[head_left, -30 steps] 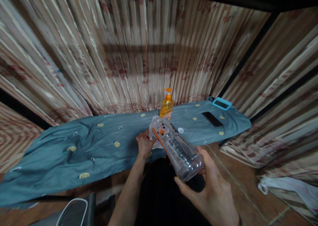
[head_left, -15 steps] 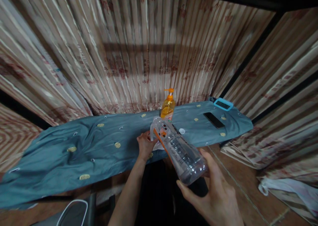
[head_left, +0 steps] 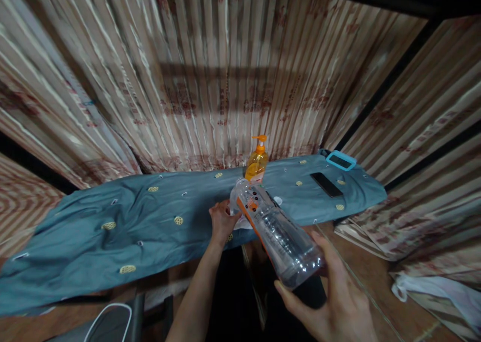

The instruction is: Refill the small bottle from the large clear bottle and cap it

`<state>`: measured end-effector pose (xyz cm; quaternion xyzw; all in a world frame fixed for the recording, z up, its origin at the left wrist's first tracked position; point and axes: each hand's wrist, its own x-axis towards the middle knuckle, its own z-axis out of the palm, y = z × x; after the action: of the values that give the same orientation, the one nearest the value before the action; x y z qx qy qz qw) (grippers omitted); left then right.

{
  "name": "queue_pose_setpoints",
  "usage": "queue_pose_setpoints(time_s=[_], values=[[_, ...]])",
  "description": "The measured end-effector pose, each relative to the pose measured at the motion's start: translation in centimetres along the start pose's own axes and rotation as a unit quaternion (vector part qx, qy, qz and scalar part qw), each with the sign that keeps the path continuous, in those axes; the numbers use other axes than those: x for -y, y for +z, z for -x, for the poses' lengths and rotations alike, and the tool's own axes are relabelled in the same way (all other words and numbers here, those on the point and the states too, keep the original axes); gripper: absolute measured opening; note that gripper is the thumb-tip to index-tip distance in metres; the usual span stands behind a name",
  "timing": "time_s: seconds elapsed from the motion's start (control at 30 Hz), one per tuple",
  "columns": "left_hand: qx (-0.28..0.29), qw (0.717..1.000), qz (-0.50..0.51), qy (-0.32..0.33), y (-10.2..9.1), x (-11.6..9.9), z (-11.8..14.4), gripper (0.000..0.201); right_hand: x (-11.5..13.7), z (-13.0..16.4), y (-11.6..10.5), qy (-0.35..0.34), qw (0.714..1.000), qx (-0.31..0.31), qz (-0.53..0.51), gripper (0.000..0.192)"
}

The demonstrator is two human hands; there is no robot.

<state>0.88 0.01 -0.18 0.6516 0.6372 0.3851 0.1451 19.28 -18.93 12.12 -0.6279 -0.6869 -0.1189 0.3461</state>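
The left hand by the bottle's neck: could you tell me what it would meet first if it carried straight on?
Probably the clear plastic bottle: the left hand points up and right at its neck, seemingly touching already. Beyond stands the orange pump bottle, though depth is unclear.

The bottle (head_left: 276, 229) perhaps hides the white cap (head_left: 278, 200).

Long surface under blue-grey embroidered cloth (head_left: 150, 227); orange pump soap bottle (head_left: 257, 162) upright at back; right of it black phone (head_left: 326, 184), blue-framed device (head_left: 340, 160).
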Motion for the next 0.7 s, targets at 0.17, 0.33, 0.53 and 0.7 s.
queue_pose_setpoints(time_s=[0.17,0.33,0.53,0.7], values=[[-0.005,1.000,-0.002,0.007,-0.03,-0.05,0.03,0.016,-0.09,0.09,0.09,-0.010,1.000,-0.012,0.016,0.082],[-0.010,1.000,-0.008,0.004,-0.04,-0.09,0.10,0.017,-0.02,-0.19,0.23,-0.017,1.000,-0.018,0.013,0.080],[-0.015,1.000,-0.006,0.003,0.20,0.19,0.12,0.016,-0.07,-0.36,0.03,-0.033,0.999,-0.026,0.020,0.075],[-0.018,1.000,-0.006,0.000,0.26,0.08,0.08,0.016,-0.12,-0.25,-0.04,-0.022,1.000,-0.019,0.001,0.077]])
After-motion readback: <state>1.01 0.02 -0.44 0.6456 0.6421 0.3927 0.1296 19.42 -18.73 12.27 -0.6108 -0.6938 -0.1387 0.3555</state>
